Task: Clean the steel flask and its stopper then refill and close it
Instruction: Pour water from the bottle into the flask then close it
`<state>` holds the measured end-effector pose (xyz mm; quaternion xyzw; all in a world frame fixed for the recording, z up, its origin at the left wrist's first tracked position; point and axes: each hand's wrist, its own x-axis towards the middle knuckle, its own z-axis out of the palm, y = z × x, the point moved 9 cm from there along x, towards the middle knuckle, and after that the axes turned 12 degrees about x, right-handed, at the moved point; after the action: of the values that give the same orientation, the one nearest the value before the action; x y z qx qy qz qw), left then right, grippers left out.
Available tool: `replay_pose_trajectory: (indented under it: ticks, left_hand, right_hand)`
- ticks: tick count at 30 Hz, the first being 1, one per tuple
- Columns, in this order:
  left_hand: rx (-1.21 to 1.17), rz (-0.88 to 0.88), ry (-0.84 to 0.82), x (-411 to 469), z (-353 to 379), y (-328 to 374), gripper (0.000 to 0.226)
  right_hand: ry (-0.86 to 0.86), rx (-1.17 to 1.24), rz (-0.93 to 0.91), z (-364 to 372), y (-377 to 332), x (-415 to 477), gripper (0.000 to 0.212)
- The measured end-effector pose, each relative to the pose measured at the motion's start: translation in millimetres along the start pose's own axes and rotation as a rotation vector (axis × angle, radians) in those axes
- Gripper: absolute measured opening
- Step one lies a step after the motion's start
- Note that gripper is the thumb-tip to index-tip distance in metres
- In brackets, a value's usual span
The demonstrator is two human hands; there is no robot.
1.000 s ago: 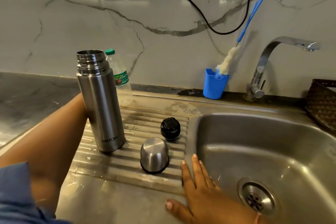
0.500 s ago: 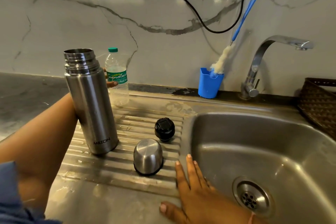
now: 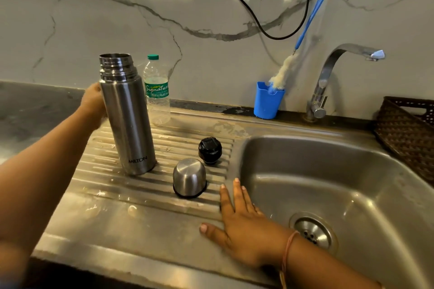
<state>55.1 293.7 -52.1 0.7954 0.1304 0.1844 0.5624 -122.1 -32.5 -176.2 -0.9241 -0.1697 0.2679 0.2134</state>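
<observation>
**Left hand** (image 3: 92, 101): against the far-left side of the flask (image 3: 128, 122). Its fingers are hidden behind the steel body, so I cannot tell whether it grips the flask, reaches past it, or holds nothing.

**Flask:** upright on the drainboard (image 3: 98, 197), just right of the left hand, mouth open.

**Bottle** (image 3: 157, 94): just beyond the flask, on the side away from the left wrist. Green cap on; water level not readable.

**Cup** (image 3: 189, 177): mouth down, between the hands, nearer the right one.

**Stopper** (image 3: 209, 149): just beyond the cup, ahead of the right fingertips, apart from the flask.

**Right hand** (image 3: 244, 223): palm down, fingers straight and slightly spread, flat on the lip between drainboard and basin (image 3: 340, 171). It holds nothing.

**Brush** (image 3: 283, 70): parked in the holder (image 3: 267, 103) at the wall, well beyond the right hand. The tap (image 3: 328, 77) is right of it, with no stream visible.

**Progress (judgement):**
- The flask is taken apart, with cup and stopper both off.
- There are no suds or running water and the brush is untouched, so I cannot say whether the washing is finished or not yet started.
- Certainly left to do: refill the flask, seat the stopper, and fit the cup.
- With the left hand so near the bottle, filling may be the step in hand.
</observation>
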Motion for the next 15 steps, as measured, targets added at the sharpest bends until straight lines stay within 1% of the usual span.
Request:
replay_pose_trajectory:
  ticks: [2,4,5,6,8,9,11,12,14,15]
  left_hand:
    - [-0.106,-0.011,0.032,-16.3,-6.2,-5.3,0.016]
    - [-0.241,-0.06,0.117,-37.1,-17.6,-16.6,0.039]
    - [-0.329,-0.086,0.199,-50.9,-22.8,-21.2,0.05]
    - [-0.405,-0.107,0.306,-64.6,-30.8,-26.7,0.056]
    - [-0.479,-0.092,0.501,-93.7,-40.6,-30.8,0.059]
    - [-0.487,-0.071,0.56,-106.2,-41.9,-30.7,0.059]
    - [-0.467,-0.023,0.605,-125.3,-37.7,-26.8,0.056]
    - [-0.448,0.011,0.594,-132.1,-33.2,-20.6,0.05]
    - [-0.343,0.125,0.552,-138.9,-25.9,-7.0,0.033]
    - [-0.272,0.177,0.526,-141.7,-21.4,-1.4,0.034]
  right_hand:
    - [0.006,0.004,-0.009,0.7,1.0,-1.0,0.09]
    - [0.005,-0.001,-0.015,1.2,1.6,-1.2,0.089]
    - [0.003,-0.004,-0.019,0.9,1.5,-2.0,0.088]
    - [0.002,-0.004,-0.024,0.6,0.7,-3.2,0.088]
    - [-0.006,0.005,-0.02,-0.1,-0.5,-4.6,0.088]
    - [-0.015,0.011,-0.012,-0.3,-1.5,-5.6,0.088]
    - [-0.04,0.016,0.026,-2.1,-0.6,-3.2,0.087]
    - [-0.045,0.015,0.046,-5.9,1.0,-0.5,0.085]
    - [-0.022,0.044,0.068,-22.5,-2.0,1.0,0.071]
    - [0.009,0.057,0.04,-35.0,-7.0,1.0,0.062]
